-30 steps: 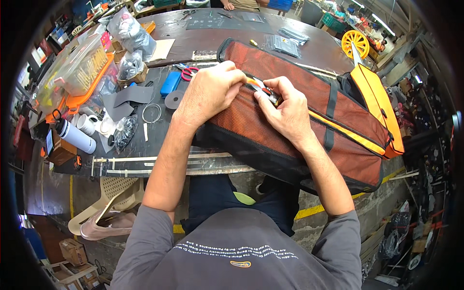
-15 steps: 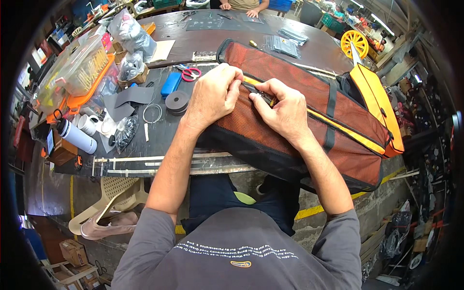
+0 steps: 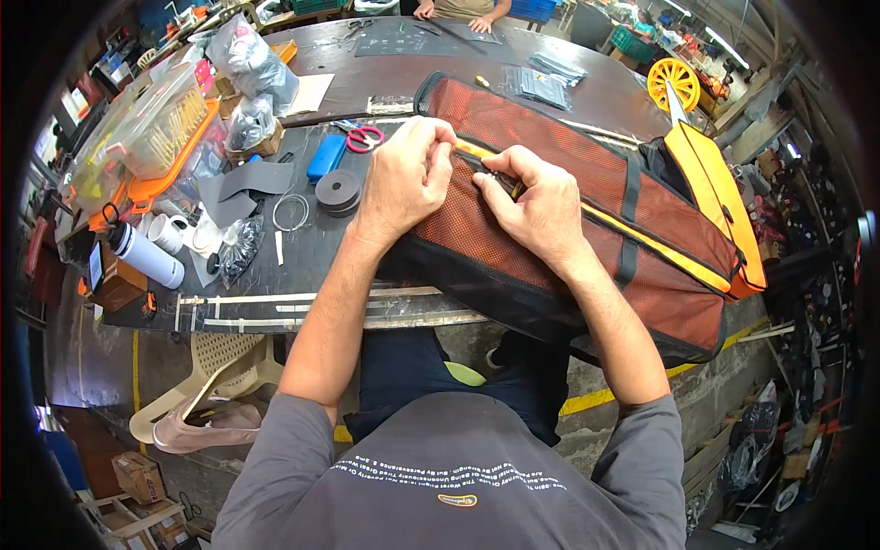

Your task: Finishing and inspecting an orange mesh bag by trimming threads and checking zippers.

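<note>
A long mesh bag [image 3: 550, 147], orange-red under black netting with black edging, lies slantwise across the table before me. A yellow strip [image 3: 660, 252] runs along its length. My left hand [image 3: 408, 174] is closed in a pinch at the strip's upper left end; what the fingertips hold is too small to make out. My right hand [image 3: 536, 197] is curled over the strip, closed around a small dark tool [image 3: 519, 190] with a yellowish part, mostly hidden by the fingers. Its thumb and forefinger point toward my left hand.
Left of the bag lie pink-handled scissors [image 3: 364, 139], a blue case [image 3: 326, 159], a black tape roll [image 3: 337, 191] and a wire coil [image 3: 291, 213]. A white bottle [image 3: 147, 257] and plastic boxes [image 3: 160, 137] stand farther left. A person's hands [image 3: 481, 22] rest across the table.
My left hand has shifted slightly left, and more of the yellow strip shows between my hands. The right hand has barely moved. A long dark piece now shows near the other person's hands.
</note>
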`<action>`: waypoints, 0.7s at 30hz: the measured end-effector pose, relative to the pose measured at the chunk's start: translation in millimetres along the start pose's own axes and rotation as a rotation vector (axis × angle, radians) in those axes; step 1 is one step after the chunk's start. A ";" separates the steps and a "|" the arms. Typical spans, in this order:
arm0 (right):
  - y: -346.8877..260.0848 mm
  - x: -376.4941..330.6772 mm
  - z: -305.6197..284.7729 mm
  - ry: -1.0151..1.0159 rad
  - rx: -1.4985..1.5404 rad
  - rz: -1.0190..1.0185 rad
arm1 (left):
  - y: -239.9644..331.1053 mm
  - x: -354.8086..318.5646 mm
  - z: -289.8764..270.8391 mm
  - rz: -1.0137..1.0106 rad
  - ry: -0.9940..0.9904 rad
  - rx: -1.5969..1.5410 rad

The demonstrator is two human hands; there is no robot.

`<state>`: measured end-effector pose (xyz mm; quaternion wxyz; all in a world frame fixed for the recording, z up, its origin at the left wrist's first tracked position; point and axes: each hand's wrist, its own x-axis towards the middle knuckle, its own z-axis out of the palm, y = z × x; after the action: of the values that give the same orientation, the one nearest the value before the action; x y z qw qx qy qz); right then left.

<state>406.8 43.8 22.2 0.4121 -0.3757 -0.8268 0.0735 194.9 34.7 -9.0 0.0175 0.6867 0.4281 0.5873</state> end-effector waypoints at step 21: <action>-8.6 -3.4 -3.6 0.019 0.046 -0.018 | -5.3 -1.8 -9.1 -0.108 -0.085 -0.036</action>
<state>405.9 34.8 26.1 0.4292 -0.3594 -0.8242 0.0854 184.5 32.6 -10.4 0.0798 0.6863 0.4528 0.5635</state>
